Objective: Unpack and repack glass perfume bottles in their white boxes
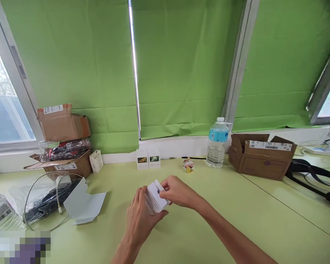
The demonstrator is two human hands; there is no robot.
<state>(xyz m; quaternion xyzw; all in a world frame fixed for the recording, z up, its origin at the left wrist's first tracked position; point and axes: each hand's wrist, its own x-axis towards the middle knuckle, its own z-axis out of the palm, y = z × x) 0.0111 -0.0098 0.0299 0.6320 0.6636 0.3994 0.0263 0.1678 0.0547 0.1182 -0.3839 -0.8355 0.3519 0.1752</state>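
Note:
My left hand (140, 217) cups a small white cardboard carton (154, 198) from below and behind, above the pale green table (231, 220). My right hand (178, 191) comes in from the right, its fingers pinching the carton's top end, where a white flap (160, 185) stands open. The inside of the carton is hidden. Left of my hands lies a flattened pale card sleeve (84, 202), out of reach of my fingers.
Along the back stand several cardboard boxes (261, 156), two small white product boxes (147, 159), a water bottle (216, 145) and a small gold-and-red ornament (188, 165). A white cable (41, 194) and black items in plastic (51, 201) lie left; black straps (310, 179) lie right.

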